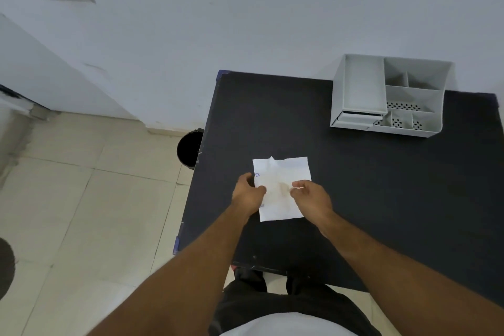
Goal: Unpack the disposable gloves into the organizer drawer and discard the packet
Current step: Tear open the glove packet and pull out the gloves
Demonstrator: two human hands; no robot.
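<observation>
Both forearms reach forward from my body over the near edge of the black table (368, 199), and the two hands meet on the packet (283, 170). My left hand (249, 191) grips the packet's left edge, thumb on top and fingers curled beneath. My right hand (311, 195) pinches the packet at its right-middle, thumb pointing left across the top face, remaining fingers curled under the palm. The packet is a flat white square with small blue lettering along its left side and a faint tan patch showing at its centre. It lies between my hands, its far half projecting beyond both sets of knuckles and its near corner showing between my wrists. I cannot tell whether it rests on the table or is raised just above it. The grey organizer (390, 95) stands at the far right of the table, well apart from the packet, with its drawer (360, 116) at the near left corner. A black bin (188, 148) stands on the tiled floor (95, 199) just beside the table's left edge.
</observation>
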